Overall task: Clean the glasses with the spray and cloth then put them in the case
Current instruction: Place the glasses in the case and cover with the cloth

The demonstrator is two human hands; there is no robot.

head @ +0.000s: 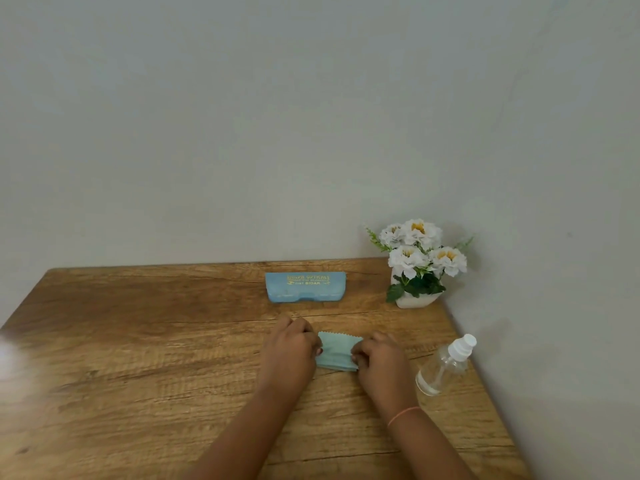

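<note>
Two hands at work, five items on the wooden table (138, 341), listed left to right.

Item: blue case (305, 286), lid down, at the far edge by the wall, well apart from the hands.

Item: left hand (289, 346), fingers curled and pinching the left end of the cloth.

Item: pale green cloth (337, 351), zigzag-edged, folded, lying on the table between the hands.

Item: right hand (379, 358), curled likewise, pinching the right end; thin band at the wrist.

Item: white flowers in a white pot (417, 265), far right corner; not part of the job.

Item: clear spray bottle (445, 365), white nozzle, just beside the right hand.

Glasses: not visible; whether inside the case or under the cloth cannot be told.

Handling note, as judgement: the step appears to be folding or smoothing the cloth. Keep both pinches level, draw the fabric flat without wrinkles, and align the edges.
</note>
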